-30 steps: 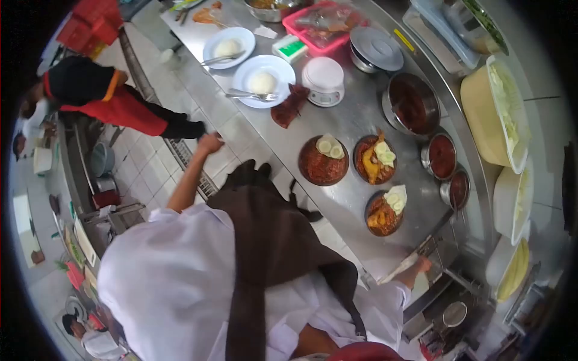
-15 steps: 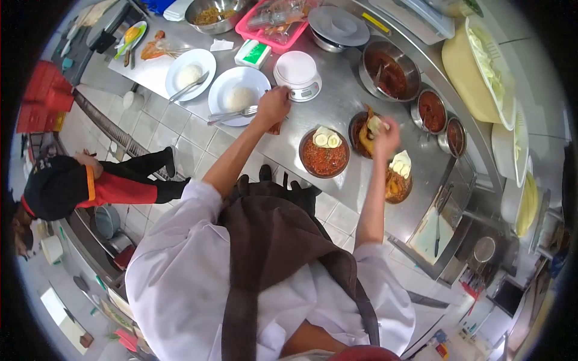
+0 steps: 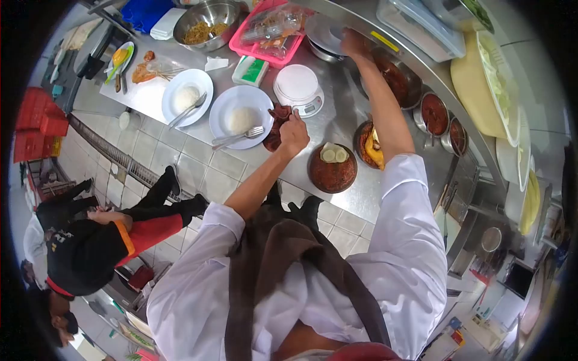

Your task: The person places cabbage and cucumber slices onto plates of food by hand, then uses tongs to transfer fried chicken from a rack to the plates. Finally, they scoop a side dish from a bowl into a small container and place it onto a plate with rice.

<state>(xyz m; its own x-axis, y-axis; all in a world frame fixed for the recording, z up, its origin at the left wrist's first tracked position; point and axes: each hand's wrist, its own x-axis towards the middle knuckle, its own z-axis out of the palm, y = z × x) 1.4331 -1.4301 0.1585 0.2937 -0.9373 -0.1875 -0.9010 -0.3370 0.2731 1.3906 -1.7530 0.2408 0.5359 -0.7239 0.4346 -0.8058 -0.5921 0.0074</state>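
My right hand (image 3: 355, 44) reaches far across the counter and grips the right edge of a grey round lid (image 3: 325, 35) over a metal bowl (image 3: 324, 54). My left hand (image 3: 294, 133) is closed beside the white kitchen scale (image 3: 299, 90), on a dark red-brown item (image 3: 276, 139) whose shape is partly hidden. A brown dish with red sambal and pale round slices (image 3: 332, 167) lies in front of me. Another brown dish with a yellow piece of food (image 3: 369, 147) is partly covered by my right forearm. White plates of rice (image 3: 241, 99) (image 3: 188, 80) stand left, each with cutlery.
Metal bowls of red sauce (image 3: 433, 113) line the counter's right side. A pink basket (image 3: 265, 53), a green-and-white box (image 3: 250, 71) and a bowl of noodles (image 3: 208, 25) stand at the back. A shelf holds cream tubs (image 3: 475, 78). People in dark clothes (image 3: 90, 246) are at left.
My right hand has left the dishes on the right and moved up to the grey lid, which has shifted slightly. My left hand has moved a little right and nearer to me.
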